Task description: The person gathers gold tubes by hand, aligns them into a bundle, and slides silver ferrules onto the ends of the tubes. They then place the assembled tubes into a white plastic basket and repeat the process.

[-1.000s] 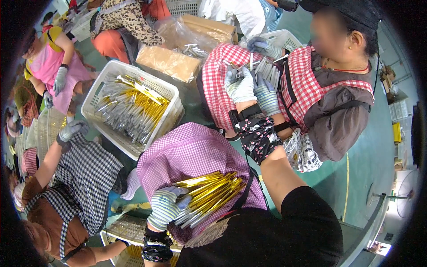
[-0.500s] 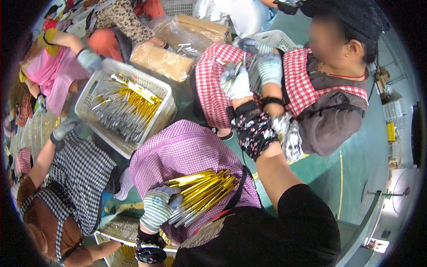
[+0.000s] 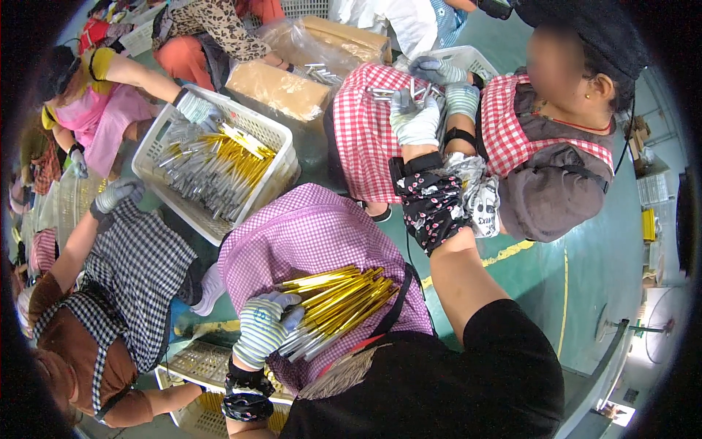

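My left hand (image 3: 261, 331), in a striped glove, grips the silver ends of a bundle of thin, shiny gold-and-silver sticks (image 3: 340, 300). The bundle lies across my lap on a purple checked apron (image 3: 307, 227). My right arm stretches far forward, and my right hand (image 3: 414, 121), in a pale glove, is closed around silver sticks (image 3: 409, 93) over a co-worker's red checked apron (image 3: 362, 146). The co-worker's gloved hands (image 3: 453, 91) are right beside it. My right fingertips are partly hidden.
A white crate (image 3: 183, 216) of gold and silver sticks stands ahead to the left, with another co-worker's glove (image 3: 197, 108) at its rim. Cardboard boxes (image 3: 278, 91) lie beyond. A co-worker in a black checked apron (image 3: 139, 271) sits at left. More crates (image 3: 194, 366) stand at lower left.
My right hand has drawn in slightly closer to the co-worker's hands over the red apron. My left hand stays on the bundle. A co-worker's glove at left has moved over the crate.
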`<state>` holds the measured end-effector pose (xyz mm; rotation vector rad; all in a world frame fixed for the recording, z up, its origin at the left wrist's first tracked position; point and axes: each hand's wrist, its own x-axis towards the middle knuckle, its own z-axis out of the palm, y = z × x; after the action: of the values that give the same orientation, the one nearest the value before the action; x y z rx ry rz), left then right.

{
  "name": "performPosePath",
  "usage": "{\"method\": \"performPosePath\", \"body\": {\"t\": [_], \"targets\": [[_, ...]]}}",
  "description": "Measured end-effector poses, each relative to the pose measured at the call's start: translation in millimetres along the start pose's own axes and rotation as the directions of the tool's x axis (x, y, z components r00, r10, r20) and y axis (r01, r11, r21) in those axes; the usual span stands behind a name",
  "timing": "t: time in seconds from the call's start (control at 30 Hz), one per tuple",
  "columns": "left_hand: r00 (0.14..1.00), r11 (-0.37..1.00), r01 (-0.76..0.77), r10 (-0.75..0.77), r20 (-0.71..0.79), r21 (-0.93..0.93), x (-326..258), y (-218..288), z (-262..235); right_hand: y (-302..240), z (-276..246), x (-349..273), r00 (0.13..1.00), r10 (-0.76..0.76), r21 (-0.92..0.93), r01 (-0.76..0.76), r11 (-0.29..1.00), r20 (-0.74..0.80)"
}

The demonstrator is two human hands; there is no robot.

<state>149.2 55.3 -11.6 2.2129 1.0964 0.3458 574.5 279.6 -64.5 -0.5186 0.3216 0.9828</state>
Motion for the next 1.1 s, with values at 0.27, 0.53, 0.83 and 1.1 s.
{"method": "performPosePath", "body": {"t": [0.27,0.53,0.83,1.1], "targets": [[0.999,0.997,-0.041,0.039,0.038,0.068,-2,9,-15,20,-11,-78,0.856,0.392,-0.254,-0.318,0.913,0.337],[0.994,0.937,-0.101,0.106,0.004,0.335,-15,40,-80,52,-9,-241,0.126,0.738,-0.618,0.647,0.446,0.663],[0.878,0.592,-0.276,0.476,-0.052,0.757,20,22,-103,59,-6,-265,-0.325,0.897,0.114,0.946,0.304,0.301],[0.909,0.509,-0.260,0.416,0.030,0.821,6,3,-98,60,-11,-245,-0.312,0.879,0.164,0.949,0.270,0.362]]}}
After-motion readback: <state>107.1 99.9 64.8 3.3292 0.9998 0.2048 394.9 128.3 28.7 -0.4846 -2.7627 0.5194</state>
